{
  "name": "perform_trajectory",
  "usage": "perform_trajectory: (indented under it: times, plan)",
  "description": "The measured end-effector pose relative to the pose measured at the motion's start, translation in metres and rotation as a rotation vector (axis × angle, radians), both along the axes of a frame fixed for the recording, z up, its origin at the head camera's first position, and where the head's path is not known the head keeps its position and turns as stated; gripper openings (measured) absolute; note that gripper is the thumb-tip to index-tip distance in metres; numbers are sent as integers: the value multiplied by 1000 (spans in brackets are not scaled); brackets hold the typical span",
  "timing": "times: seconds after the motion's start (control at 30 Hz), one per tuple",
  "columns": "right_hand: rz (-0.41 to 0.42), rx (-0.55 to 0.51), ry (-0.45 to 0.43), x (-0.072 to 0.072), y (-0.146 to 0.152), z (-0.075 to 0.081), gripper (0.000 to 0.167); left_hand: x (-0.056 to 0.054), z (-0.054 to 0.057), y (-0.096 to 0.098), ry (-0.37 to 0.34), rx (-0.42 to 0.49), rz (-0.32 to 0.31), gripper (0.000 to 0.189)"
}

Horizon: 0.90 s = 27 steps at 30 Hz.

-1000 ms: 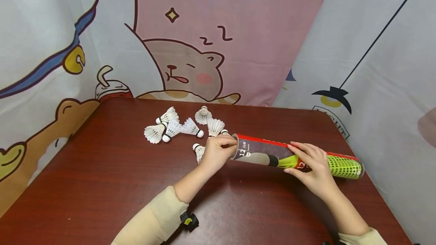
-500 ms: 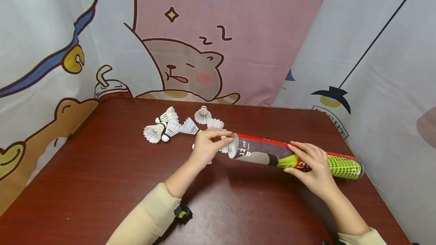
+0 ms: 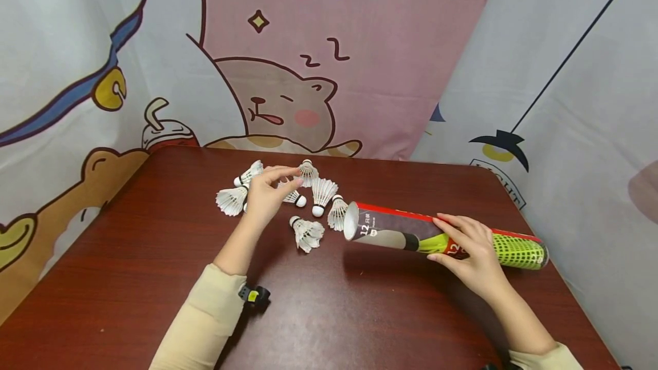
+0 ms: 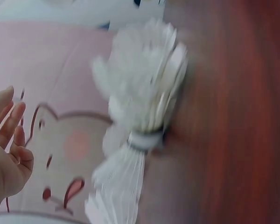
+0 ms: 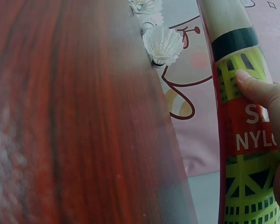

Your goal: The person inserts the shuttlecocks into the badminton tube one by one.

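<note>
My left hand point(image 3: 264, 197) is above the group of white feather shuttlecocks. Its thumb and fingers stand apart with nothing between them, and it hides part of some shuttlecocks. With my right hand point(image 3: 475, 256) I grip a long shuttlecock tube point(image 3: 388, 226), printed grey, red and yellow-green. The tube lies tilted above the table, its round mouth point(image 3: 351, 221) facing left. In the right wrist view my thumb point(image 5: 254, 88) presses the tube's side. One shuttlecock point(image 3: 307, 234) lies nearest me, another point(image 3: 337, 213) beside the tube's mouth. In the left wrist view a shuttlecock point(image 4: 135, 79) is blurred.
Several more shuttlecocks lie around, among them one at the left point(image 3: 231, 201), one at the back point(image 3: 308, 172) and one in the middle point(image 3: 323, 194). They rest on a dark red wooden table point(image 3: 329, 313). A cartoon-printed cloth point(image 3: 390, 61) hangs behind the table.
My left hand has drawn away from the tube's mouth and moved left to above the shuttlecocks, uncovering the mouth and the nearest shuttlecock. My right hand and the tube have stayed put.
</note>
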State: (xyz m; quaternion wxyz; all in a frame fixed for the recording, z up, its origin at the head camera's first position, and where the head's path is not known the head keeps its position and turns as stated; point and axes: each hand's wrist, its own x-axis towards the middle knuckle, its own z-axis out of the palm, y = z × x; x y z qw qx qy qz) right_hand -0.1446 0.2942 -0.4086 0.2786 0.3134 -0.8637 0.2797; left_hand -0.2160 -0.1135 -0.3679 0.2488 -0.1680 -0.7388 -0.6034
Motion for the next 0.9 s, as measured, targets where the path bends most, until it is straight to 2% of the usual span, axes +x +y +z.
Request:
perform_trajectory:
  times: [0.13,0.2,0.37,0.47,0.6,0.77,0.83,0.9]
  plan:
    - [14,-15,24,0,-1,0,70,7,15,-23,6,-12,63,19]
    - [16,-18,24,0,-1,0,69,7,17,-35,4,-17,100,19]
    - [1,-2,-16,1,0,0,75,1,9,-66,-37,13,138,22]
    - [-11,7,-27,1,0,0,83,-2,0,-82,-67,37,128,22]
    - [-8,2,-15,1,1,-1,81,-4,-9,-100,-100,42,108,23]
    - [-7,-2,-11,0,1,0,81,-1,-12,-115,-161,-18,115,27]
    - [-7,-3,-12,0,1,1,84,1,-12,-120,-207,-56,123,30]
    - [-3,-8,-8,1,1,1,79,3,-14,-127,-251,-90,122,33]
